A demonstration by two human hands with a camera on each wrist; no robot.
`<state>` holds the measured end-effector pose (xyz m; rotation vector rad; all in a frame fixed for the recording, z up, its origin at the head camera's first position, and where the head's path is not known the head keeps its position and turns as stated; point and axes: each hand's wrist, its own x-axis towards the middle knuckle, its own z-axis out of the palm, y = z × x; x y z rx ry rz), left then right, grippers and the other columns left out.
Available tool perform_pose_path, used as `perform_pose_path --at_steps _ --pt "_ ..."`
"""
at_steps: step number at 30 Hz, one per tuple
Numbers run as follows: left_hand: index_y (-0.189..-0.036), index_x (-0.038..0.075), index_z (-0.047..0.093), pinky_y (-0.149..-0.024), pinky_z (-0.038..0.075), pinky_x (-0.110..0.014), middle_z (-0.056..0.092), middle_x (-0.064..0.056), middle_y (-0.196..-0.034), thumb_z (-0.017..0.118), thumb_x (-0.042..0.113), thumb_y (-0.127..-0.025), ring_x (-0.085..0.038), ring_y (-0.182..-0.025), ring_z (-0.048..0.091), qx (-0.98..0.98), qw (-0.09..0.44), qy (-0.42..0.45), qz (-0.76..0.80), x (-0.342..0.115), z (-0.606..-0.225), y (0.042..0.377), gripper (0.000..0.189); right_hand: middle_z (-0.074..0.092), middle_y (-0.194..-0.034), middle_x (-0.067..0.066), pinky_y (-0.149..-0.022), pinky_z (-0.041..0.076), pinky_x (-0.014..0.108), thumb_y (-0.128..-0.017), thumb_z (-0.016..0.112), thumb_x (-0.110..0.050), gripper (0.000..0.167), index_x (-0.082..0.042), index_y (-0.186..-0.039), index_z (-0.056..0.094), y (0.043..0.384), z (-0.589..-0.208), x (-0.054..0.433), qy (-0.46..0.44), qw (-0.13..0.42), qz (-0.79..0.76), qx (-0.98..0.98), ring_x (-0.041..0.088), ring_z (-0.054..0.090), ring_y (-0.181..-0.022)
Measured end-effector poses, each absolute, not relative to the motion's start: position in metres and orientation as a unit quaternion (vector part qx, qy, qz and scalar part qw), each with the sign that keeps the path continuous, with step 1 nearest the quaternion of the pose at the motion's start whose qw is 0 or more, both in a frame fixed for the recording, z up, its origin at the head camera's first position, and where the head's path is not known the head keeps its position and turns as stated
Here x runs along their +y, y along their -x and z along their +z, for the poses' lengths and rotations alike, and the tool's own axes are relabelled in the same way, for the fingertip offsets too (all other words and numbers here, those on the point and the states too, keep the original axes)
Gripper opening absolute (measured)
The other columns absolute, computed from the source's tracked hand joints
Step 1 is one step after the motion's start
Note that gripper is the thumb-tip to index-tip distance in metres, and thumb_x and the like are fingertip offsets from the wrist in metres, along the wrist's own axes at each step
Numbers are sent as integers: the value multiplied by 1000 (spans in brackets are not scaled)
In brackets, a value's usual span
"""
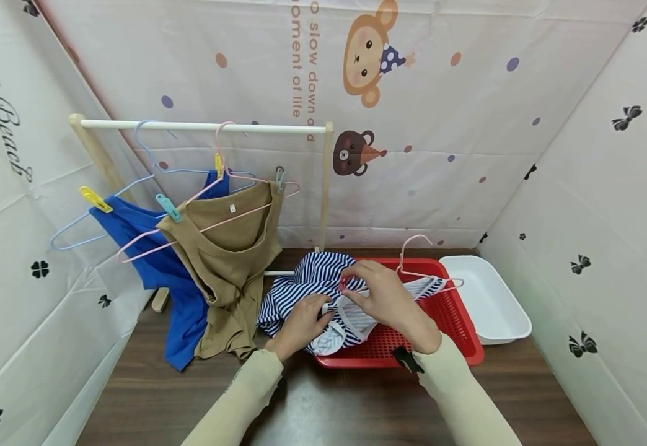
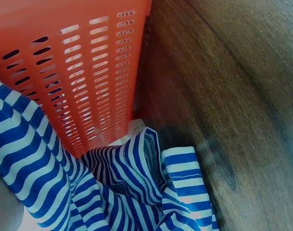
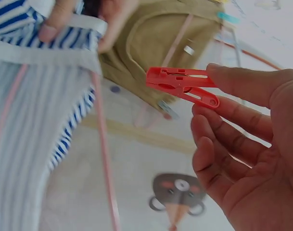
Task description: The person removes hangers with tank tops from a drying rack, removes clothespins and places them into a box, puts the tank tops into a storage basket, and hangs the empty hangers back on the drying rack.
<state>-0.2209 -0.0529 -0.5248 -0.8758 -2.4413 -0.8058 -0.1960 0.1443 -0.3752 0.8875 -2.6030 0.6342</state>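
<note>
My right hand (image 1: 386, 296) pinches a red clothespin (image 3: 172, 86) between thumb and forefinger, its nose pointing toward the striped garment in the right wrist view. My left hand (image 1: 299, 326) grips the blue-and-white striped garment (image 1: 287, 297) at its pale-edged strap, thumb on the cloth. A pink hanger (image 3: 106, 159) runs inside the garment, its hook standing up over the basket in the head view. Part of the garment lies over the rim of the red basket (image 1: 471, 347) and part spills onto the table, as the left wrist view shows.
At the left stands a rack with a white rail (image 1: 279, 129). From it hang a blue garment (image 1: 181, 322) and a brown garment (image 1: 234, 248) on hangers, fastened with yellow and teal clothespins. A white tray (image 1: 515, 310) sits right of the basket. Printed cloth walls surround the table.
</note>
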Motion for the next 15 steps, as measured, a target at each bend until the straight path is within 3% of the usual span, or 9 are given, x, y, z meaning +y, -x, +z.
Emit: perform_pose_path --at_steps 7,12,15 --pt "-105 7 67 -83 54 -33 71 -6 -101 76 13 -86 -19 -96 67 -882 205 308 -291 -53 -525 220 22 70 -111 3 -84 58 38 -82 81 -27 38 -13 -115 69 180 -352 174 -278 205 233 -909 19 68 -98" --pt "-105 7 68 -83 55 -33 72 -6 -102 76 13 -86 -20 -97 67 -884 205 306 -288 -52 -526 219 22 70 -105 4 -75 57 38 -79 83 -20 37 -9 -112 70 172 -344 204 -261 265 228 -900 19 67 -89" --pt "-106 7 68 -84 55 -33 72 -6 -103 75 14 -86 -19 -97 67 -884 204 305 -288 -53 -527 220 23 71 -104 5 -69 55 32 -76 85 -14 39 -7 -111 70 168 -342 224 -246 291 217 -899 17 65 -83"
